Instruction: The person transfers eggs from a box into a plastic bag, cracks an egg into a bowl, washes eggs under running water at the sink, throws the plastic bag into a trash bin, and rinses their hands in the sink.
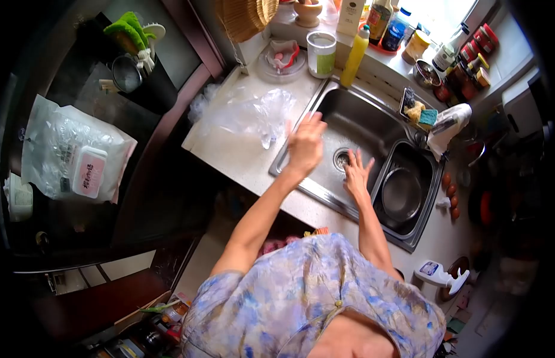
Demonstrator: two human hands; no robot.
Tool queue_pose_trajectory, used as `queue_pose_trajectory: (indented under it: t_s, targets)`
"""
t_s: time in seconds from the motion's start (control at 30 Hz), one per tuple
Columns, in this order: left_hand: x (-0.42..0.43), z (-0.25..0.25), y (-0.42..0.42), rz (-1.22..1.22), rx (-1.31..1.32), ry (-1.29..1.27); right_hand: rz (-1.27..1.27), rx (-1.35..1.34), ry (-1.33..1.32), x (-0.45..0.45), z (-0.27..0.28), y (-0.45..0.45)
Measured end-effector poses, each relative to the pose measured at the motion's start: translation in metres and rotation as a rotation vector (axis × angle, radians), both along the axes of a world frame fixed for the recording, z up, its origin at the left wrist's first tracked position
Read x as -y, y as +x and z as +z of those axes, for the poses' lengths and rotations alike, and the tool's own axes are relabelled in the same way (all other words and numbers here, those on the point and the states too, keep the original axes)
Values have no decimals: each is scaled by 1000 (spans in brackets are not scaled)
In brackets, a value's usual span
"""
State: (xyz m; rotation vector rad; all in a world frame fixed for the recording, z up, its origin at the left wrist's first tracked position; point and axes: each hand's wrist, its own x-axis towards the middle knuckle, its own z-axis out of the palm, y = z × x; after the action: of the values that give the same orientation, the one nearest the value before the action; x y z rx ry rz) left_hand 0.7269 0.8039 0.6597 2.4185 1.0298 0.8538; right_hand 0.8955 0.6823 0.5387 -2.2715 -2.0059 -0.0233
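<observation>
My left hand (305,145) is over the left rim of the steel sink (364,116), its fingers stretched out and slightly blurred, with nothing seen in it. Over the front part of the same basin, my right hand (357,173) has its fingers spread and holds nothing. Close to its fingertips is the drain (342,159). A crumpled clear plastic bag (259,113) lies on the counter (245,158), left of my left hand. Right of my right hand, a round dark pan (401,194) sits in the smaller basin.
A yellow bottle (355,56) and a white tub (321,53) stand behind the sink. Sponges (417,112) rest in a caddy near the faucet (419,139). Several eggs (451,191) and a spray bottle (439,274) are at the right. Bottles and jars line the windowsill.
</observation>
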Motion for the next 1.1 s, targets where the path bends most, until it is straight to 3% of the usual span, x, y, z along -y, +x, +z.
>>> queue_pose_trajectory:
  t_s: [0.03, 0.1, 0.13, 0.17, 0.23, 0.3, 0.37, 0.4, 0.47, 0.5, 0.57, 0.6, 0.7, 0.73, 0.83, 0.87, 0.9, 1.0, 1.07, 1.1]
  targets:
    - [-15, -5, -20, 170, -16, 117, -141, -331, 125, 4, 6, -10]
    - [-39, 11, -67, 408, -203, 208, -360, -811, -43, 12, -2, 10]
    - [-51, 4, -86, 468, -252, 211, -382, -665, -41, 14, 11, 11]
    - [-65, -8, -99, 528, -292, 220, -347, -453, 127, 18, 19, 6]
    - [-84, -28, -118, 493, -399, 247, -301, -345, 99, 17, 22, 10]
    - [-106, -48, -128, 460, -509, 284, -295, -447, 63, 8, 27, 5]
    - [-123, -51, -126, 534, -347, -27, -282, -546, 30, 0, 34, -5]
    - [-127, -44, -124, 526, -345, -24, -210, -547, 76, -4, 38, -10]
    - [-131, -23, -124, 584, -4, 6, -90, -589, 127, -12, 45, -16]
    - [-136, -16, -127, 576, -5, 12, -96, -592, 134, -18, 51, -18]
    - [-145, 1, -132, 267, 531, -373, -28, -660, 190, -32, 68, -23]
    - [-138, 17, -125, 150, 729, -413, -37, -664, 202, -41, 81, -25]
    - [-136, 34, -109, 33, 876, -522, 34, -714, 250, -74, 125, -32]
    - [-118, 57, -93, -49, 969, -632, 51, -901, 229, -85, 139, -34]
    - [-95, 67, -62, -188, 964, -649, 72, -1424, 136, -103, 173, -44]
    - [-77, 82, -50, -282, 956, -709, 201, -1578, 215, -115, 166, -46]
    - [-74, 80, -46, -338, 881, -754, 253, -1704, 259, -108, 196, -56]
    - [-51, 88, -29, -343, 546, -668, 54, -1766, 489, -121, 186, -62]
    - [-46, 92, -34, -310, 490, -613, -46, -1844, 718, -127, 182, -66]
    - [-47, 94, -37, -283, 427, -551, -118, -1845, 711, -126, 186, -62]
